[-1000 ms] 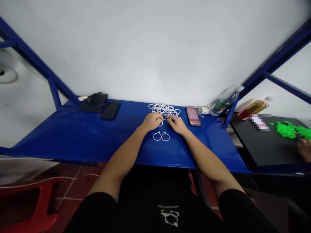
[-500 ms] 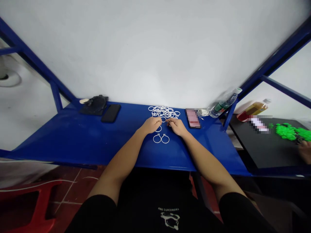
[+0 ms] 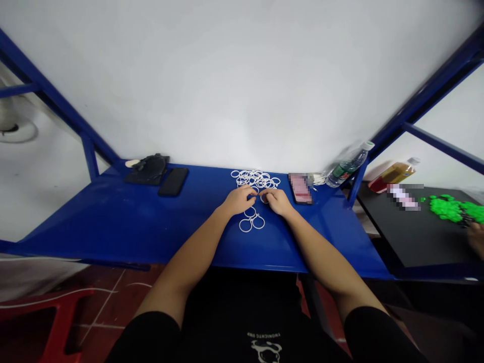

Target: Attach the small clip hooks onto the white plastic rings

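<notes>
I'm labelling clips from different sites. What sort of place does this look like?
Probably a small hand-assembly workshop: a blue metal workbench against a white wall holds a heap of white plastic rings, and on a black table nearby, another person's hand works beside a pile of bright green small parts.

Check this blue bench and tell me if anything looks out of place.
The clear plastic water bottle at the right end of the blue bench looks odd: it lies tilted against the frame post, not upright.

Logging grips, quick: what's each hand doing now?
Left hand: curled at the white plastic rings; hold cannot be told.
Right hand: curled likewise; hold cannot be told.
</notes>
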{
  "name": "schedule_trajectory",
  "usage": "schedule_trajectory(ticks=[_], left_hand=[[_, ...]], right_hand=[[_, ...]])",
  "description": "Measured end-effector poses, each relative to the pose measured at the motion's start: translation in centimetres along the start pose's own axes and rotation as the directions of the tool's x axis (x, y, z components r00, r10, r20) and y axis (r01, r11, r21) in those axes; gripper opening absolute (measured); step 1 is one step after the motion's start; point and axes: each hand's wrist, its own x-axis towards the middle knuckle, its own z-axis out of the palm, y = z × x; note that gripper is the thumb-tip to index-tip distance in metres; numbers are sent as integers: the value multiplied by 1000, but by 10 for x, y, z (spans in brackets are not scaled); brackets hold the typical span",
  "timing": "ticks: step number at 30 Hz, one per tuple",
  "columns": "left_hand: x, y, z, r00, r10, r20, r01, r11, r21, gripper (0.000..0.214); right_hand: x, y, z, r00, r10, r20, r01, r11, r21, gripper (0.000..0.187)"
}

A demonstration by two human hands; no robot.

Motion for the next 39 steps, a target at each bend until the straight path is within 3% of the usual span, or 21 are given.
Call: schedule_trajectory(ticks=[5,15,19,26,31,34,39], left_hand=[[-1,-4,3,998,-53,-46,54,998,38,24],[2,-5,6,987,-153,-45,159,973,165,41],[5,-8,9,979,-195,-50,202,959,197,29],[8,-14,11,957,-260,-131,281,942,181,15],[10,-15,13,939,-292,-181,321,934,159,8],[11,-19,14,935,-289,-208,317,941,119,24],[11,-26,10,917,-248,-313,288,954,85,36]], right_hand=[[-2,-2,-2,997,-23,-73,24,1000,8,42],[-8,-9,-4,990,-106,-98,101,994,-48,49],[-14,-20,-1,981,-195,12,195,980,-50,50],[-16,-29,14,886,-428,178,447,891,-80,27],[-12,-29,18,878,-445,174,462,884,-71,17],[-14,-34,19,869,-457,190,479,874,-84,21],[-21,-41,22,854,-482,196,481,875,55,26]])
